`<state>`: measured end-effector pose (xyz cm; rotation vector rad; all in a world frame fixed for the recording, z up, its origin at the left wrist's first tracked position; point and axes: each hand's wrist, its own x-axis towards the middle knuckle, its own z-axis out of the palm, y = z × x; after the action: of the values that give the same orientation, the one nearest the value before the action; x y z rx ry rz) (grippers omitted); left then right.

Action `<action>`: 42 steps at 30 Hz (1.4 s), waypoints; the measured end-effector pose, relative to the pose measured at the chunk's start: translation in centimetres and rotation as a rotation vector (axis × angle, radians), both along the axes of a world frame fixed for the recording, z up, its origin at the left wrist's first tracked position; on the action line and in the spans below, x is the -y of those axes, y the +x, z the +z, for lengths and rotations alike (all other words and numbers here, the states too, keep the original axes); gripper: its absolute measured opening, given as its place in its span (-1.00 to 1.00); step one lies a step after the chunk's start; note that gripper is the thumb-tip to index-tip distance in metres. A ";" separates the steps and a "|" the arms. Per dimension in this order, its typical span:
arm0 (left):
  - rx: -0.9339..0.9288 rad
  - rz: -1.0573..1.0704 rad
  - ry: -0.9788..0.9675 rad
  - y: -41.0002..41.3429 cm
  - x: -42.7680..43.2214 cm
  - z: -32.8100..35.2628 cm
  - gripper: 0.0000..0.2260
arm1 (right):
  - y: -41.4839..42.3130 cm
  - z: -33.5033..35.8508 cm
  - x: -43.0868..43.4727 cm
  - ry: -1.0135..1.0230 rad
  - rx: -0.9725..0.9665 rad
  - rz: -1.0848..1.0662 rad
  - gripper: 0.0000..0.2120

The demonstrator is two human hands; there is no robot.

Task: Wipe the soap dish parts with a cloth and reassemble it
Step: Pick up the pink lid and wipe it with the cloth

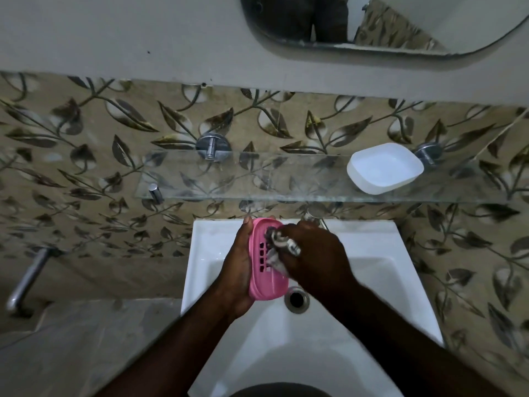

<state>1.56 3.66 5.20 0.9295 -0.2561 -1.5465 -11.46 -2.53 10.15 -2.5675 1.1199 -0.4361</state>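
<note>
- The room is a dim bathroom: a leaf-patterned tiled wall (86,124) under a plain grey band, with one mirror (400,21) at the top edge
- One white sink (386,253) lies below the hands, and its one drain (296,300) sits just beside the near end of the pink part
- One glass shelf (229,181) runs along the wall above the sink, held by two chrome mounts, one left (213,146) and one right (428,154)
- The soap dish is in two parts, well apart
- The white base (385,169) stands hollow side up on the right part of the shelf
- The pink insert (263,285) is held over the sink, its slotted face turned up and to the right
- The left hand (239,270) grips the insert, palm along its left edge and fingertips curled over its far end
- The right hand (317,259) has its fingers curled round one bunched grey and white cloth (282,245) and presses it onto the slotted face
- One chrome tap (27,279) juts from the wall at far left
</note>
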 end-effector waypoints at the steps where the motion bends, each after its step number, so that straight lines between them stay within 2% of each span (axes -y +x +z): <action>1: -0.001 0.014 0.015 0.5 0.1 -0.1 -0.37 | -0.1 -0.5 -0.7 0.029 -0.023 0.025 -0.77; 3: -0.010 0.068 0.027 1.0 0.1 -0.6 -0.35 | -0.3 -1.1 -2.1 0.186 -0.026 0.076 -0.82; 5: -0.010 0.112 0.022 1.0 0.1 -1.1 -0.42 | -0.5 -1.1 -2.5 0.441 0.029 0.094 -0.93; 8: -0.089 0.122 0.044 0.2 -0.1 -1.3 -0.42 | -0.7 -0.3 -1.7 0.828 0.207 0.030 -0.90; 10: -0.129 0.096 0.042 -0.2 0.1 -1.0 -0.36 | -0.2 0.5 -1.8 0.965 0.392 -0.020 -0.86; 11: -0.130 0.076 0.027 -0.4 0.3 -0.8 -0.35 | 0.4 0.5 -1.9 0.940 0.490 -0.039 -0.83; 13: -0.128 0.061 0.012 -0.8 0.6 -0.5 -0.36 | 1.2 0.5 -2.0 0.729 0.570 -0.061 -0.87; 15: -0.151 0.056 0.037 -0.6 0.4 -0.6 -0.32 | 1.0 0.4 -2.0 0.571 0.445 0.018 -0.97; 18: -0.147 0.047 0.039 0.2 0.0 -1.2 -0.33 | -0.6 0.2 -2.1 0.495 0.160 0.227 -0.89; 20: -0.125 0.035 0.031 -0.1 -0.1 -1.5 -0.38 | -1.6 0.2 -1.6 0.468 0.073 0.224 -0.88; 23: -0.128 -0.012 0.040 -0.8 -0.1 -1.3 -0.36 | -2.1 0.3 0.0 0.354 0.061 0.123 -0.88; 26: -0.102 -0.031 0.029 -1.2 0.2 -0.9 -0.39 | -1.9 0.7 0.8 0.221 0.221 -0.009 -0.90; 28: -0.083 -0.012 0.020 -1.7 0.3 -0.7 -0.44 | -1.3 0.8 0.2 0.135 0.262 0.054 -0.82; 31: -0.086 0.018 0.032 -2.0 0.2 -0.7 -0.47 | -0.4 0.1 -1.2 -0.086 0.128 0.196 -0.69; 33: -0.018 0.022 0.013 -1.8 0.2 -0.8 -0.45 | -0.4 -0.1 -0.6 -0.168 0.084 0.121 -0.69; 38: 0.106 0.063 0.002 -1.3 0.6 -0.7 -0.45 | -0.9 -0.9 -0.3 0.097 0.115 -0.155 -0.80; 40: 0.102 0.080 0.009 -1.0 0.8 -0.8 -0.40 | -1.4 -1.5 -1.6 0.403 0.169 -0.173 -0.82; 42: 0.106 0.081 -0.004 -1.0 0.8 -0.4 -0.39 | -1.8 -1.6 -2.2 0.735 0.353 -0.198 -0.79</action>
<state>0.51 2.83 4.79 1.0084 -0.2941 -1.4240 -13.23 -0.29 8.54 -1.6832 1.1324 -0.4031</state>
